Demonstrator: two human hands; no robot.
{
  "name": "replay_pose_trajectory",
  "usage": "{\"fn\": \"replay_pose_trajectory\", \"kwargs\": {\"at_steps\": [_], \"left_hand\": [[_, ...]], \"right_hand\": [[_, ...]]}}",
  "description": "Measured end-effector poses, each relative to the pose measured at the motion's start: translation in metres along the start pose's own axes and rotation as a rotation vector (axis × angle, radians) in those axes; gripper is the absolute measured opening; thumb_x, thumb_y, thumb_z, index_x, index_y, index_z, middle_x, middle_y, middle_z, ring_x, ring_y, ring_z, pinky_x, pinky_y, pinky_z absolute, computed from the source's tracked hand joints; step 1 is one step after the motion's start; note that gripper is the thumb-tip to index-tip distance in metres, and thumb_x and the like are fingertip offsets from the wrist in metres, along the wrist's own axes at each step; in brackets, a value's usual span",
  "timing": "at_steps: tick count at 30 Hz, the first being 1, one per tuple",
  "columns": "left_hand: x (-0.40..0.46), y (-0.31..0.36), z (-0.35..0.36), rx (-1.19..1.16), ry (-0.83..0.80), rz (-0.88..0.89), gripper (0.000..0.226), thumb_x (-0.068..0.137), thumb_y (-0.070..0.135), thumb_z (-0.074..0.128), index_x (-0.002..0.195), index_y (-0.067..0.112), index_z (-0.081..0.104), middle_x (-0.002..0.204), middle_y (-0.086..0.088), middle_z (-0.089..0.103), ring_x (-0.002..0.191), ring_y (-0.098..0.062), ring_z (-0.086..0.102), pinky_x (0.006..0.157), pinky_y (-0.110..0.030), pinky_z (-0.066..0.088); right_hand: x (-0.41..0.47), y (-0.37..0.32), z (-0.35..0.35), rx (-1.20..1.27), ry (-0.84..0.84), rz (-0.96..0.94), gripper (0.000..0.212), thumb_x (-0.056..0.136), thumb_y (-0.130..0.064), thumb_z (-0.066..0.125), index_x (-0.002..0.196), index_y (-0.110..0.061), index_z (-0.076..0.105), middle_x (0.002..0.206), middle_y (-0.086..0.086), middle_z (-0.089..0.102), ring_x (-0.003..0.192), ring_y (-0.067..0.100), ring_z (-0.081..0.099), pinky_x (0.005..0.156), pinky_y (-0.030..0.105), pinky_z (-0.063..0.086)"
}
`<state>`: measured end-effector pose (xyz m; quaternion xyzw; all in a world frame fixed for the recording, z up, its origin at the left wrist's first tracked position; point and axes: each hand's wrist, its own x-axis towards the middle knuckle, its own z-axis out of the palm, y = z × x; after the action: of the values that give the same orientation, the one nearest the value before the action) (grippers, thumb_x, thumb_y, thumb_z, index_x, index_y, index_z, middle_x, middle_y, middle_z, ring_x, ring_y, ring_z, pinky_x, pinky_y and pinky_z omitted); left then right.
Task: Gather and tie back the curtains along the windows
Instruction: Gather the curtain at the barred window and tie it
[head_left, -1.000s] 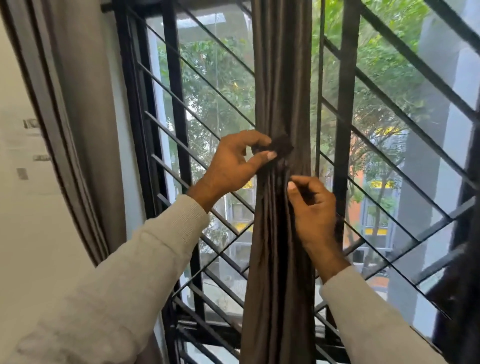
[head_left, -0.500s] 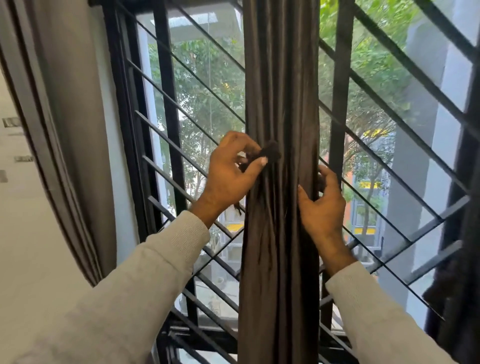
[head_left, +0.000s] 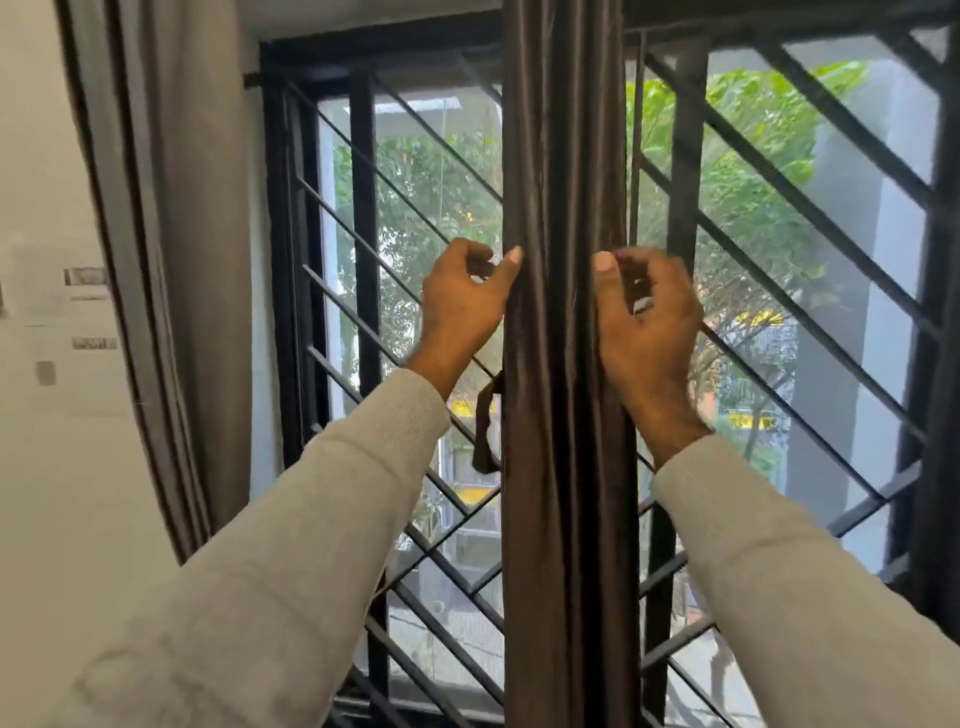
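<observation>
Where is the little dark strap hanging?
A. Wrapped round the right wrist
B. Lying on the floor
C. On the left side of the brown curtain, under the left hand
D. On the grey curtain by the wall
C: the strap dangles at the left edge of the brown curtain, just below the left hand, in front of the window bars.

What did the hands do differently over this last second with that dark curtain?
The left hand let go of the tie strap, which now dangles at the curtain's left edge, and shifted to that edge. The right hand moved off the front folds to the right edge and rose. The curtain stays bunched before the window grille.
</observation>
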<state>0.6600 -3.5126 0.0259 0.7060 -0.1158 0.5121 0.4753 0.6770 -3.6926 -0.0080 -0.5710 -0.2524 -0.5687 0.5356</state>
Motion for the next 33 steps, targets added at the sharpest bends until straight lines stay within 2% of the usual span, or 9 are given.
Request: {"fn": "replay_pose_trajectory", "kwargs": {"at_steps": [4, 7, 10, 13, 16, 20, 24, 27, 33], "left_hand": [[0.0, 0.003, -0.002, -0.169, -0.052, -0.105, 0.034, 0.089, 0.047, 0.079, 0.108, 0.025, 0.06, 0.097, -0.006, 0.074, 0.093, -0.026, 0.078, 0.081, -0.061, 0.064], [0.0, 0.017, -0.005, -0.177, 0.022, 0.016, 0.035, 0.09, 0.065, 0.07, 0.099, 0.032, 0.062, 0.103, 0.0, 0.075, 0.098, -0.02, 0.074, 0.086, -0.052, 0.064], [0.003, 0.03, -0.007, -0.056, 0.019, 0.156, 0.044, 0.084, 0.064, 0.08, 0.095, 0.024, 0.066, 0.093, 0.007, 0.074, 0.081, -0.011, 0.072, 0.072, -0.032, 0.061], [0.014, 0.03, -0.013, 0.083, 0.015, 0.198, 0.021, 0.083, 0.046, 0.081, 0.082, 0.029, 0.068, 0.079, 0.008, 0.073, 0.072, -0.011, 0.071, 0.071, -0.042, 0.063], [0.022, 0.021, -0.024, 0.075, 0.017, 0.108, 0.021, 0.081, 0.04, 0.077, 0.089, 0.021, 0.078, 0.083, 0.004, 0.077, 0.079, -0.018, 0.076, 0.076, -0.05, 0.066], [0.013, 0.017, -0.029, 0.158, 0.089, 0.185, 0.019, 0.081, 0.028, 0.087, 0.092, 0.025, 0.072, 0.08, 0.011, 0.075, 0.072, -0.005, 0.071, 0.072, -0.037, 0.064], [0.002, 0.012, -0.033, 0.172, 0.14, 0.368, 0.043, 0.086, 0.025, 0.086, 0.113, 0.017, 0.054, 0.078, 0.012, 0.068, 0.067, -0.009, 0.07, 0.061, -0.027, 0.057], [0.001, 0.003, -0.033, 0.231, 0.067, 0.53, 0.014, 0.095, 0.024, 0.077, 0.099, 0.013, 0.068, 0.081, 0.003, 0.071, 0.073, -0.02, 0.07, 0.068, -0.041, 0.059], [0.01, 0.009, -0.024, 0.143, -0.111, 0.459, 0.033, 0.095, 0.047, 0.075, 0.094, 0.015, 0.081, 0.08, 0.004, 0.076, 0.074, -0.012, 0.072, 0.071, -0.041, 0.06]], "right_hand": [[0.012, -0.017, 0.002, -0.079, -0.09, -0.123, 0.039, 0.092, -0.023, 0.076, 0.127, -0.013, 0.062, 0.119, 0.002, 0.066, 0.101, 0.007, 0.061, 0.088, 0.013, 0.048], [0.016, -0.02, -0.002, -0.101, -0.093, -0.19, 0.045, 0.085, -0.008, 0.072, 0.128, -0.018, 0.06, 0.125, 0.003, 0.057, 0.104, 0.01, 0.062, 0.088, 0.03, 0.056], [0.019, -0.018, -0.004, -0.222, -0.136, -0.274, 0.042, 0.084, -0.007, 0.069, 0.122, -0.024, 0.067, 0.132, 0.006, 0.05, 0.106, 0.019, 0.062, 0.083, 0.032, 0.057], [0.023, -0.012, -0.007, -0.305, -0.117, -0.22, 0.034, 0.083, -0.006, 0.063, 0.107, -0.026, 0.075, 0.137, 0.007, 0.05, 0.111, 0.026, 0.06, 0.087, 0.04, 0.057], [0.022, -0.017, -0.008, -0.469, -0.058, -0.189, 0.015, 0.091, -0.034, 0.066, 0.095, -0.027, 0.078, 0.148, 0.007, 0.047, 0.132, 0.033, 0.046, 0.102, 0.054, 0.045], [0.005, -0.033, -0.003, -0.657, -0.178, -0.34, 0.05, 0.087, -0.075, 0.062, 0.095, -0.028, 0.08, 0.161, 0.005, 0.038, 0.145, 0.032, 0.036, 0.107, 0.053, 0.034], [-0.009, -0.032, 0.003, -0.749, -0.25, -0.261, 0.035, 0.086, -0.056, 0.064, 0.094, -0.025, 0.079, 0.165, 0.011, 0.032, 0.144, 0.038, 0.033, 0.107, 0.056, 0.035], [-0.022, -0.027, 0.008, -0.675, -0.229, -0.219, 0.025, 0.091, -0.042, 0.065, 0.096, -0.022, 0.078, 0.163, 0.017, 0.036, 0.14, 0.041, 0.037, 0.103, 0.056, 0.039], [-0.036, -0.01, 0.018, -0.517, -0.387, -0.336, 0.024, 0.097, -0.033, 0.065, 0.11, -0.017, 0.077, 0.151, 0.02, 0.046, 0.126, 0.044, 0.054, 0.098, 0.056, 0.05]]}}
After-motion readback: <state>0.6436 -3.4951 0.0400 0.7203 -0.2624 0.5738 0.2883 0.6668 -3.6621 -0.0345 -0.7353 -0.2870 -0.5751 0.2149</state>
